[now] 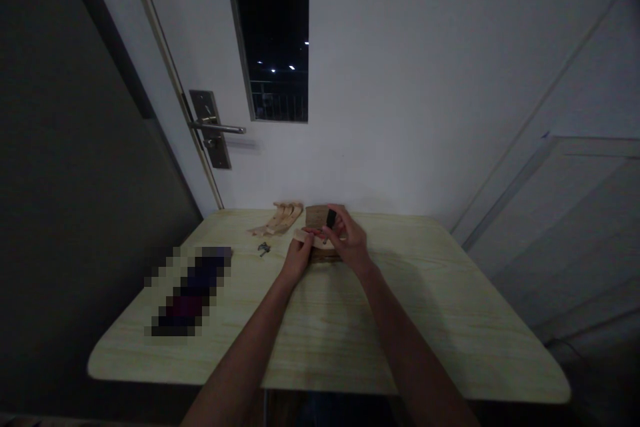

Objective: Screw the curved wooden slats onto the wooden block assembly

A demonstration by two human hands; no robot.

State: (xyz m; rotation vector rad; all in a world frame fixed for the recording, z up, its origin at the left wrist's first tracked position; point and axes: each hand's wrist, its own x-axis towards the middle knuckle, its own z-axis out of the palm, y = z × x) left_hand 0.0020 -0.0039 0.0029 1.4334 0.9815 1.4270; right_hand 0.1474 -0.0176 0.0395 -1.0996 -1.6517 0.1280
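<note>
My left hand (299,255) is closed on the left end of a pale wooden piece (301,235), with the thumb on top. In my right hand (353,243) is a short black-handled screwdriver (331,218), tilted with its thin metal end down at the wooden piece. Reddish parts (316,232) show between the hands, too small to name. Behind and below them is a brown block (317,215) that looks like wood or cardboard, partly hidden by the fingers. Left of my hands lie several small dark metal pieces (263,249), perhaps screws.
Several curved pale wooden pieces (284,218) lie at the table's back edge. A blurred-out dark blue and red object (193,293) is on the left of the wood-grain table (320,340). Directly behind stands a white door (390,113) with a metal handle (220,127).
</note>
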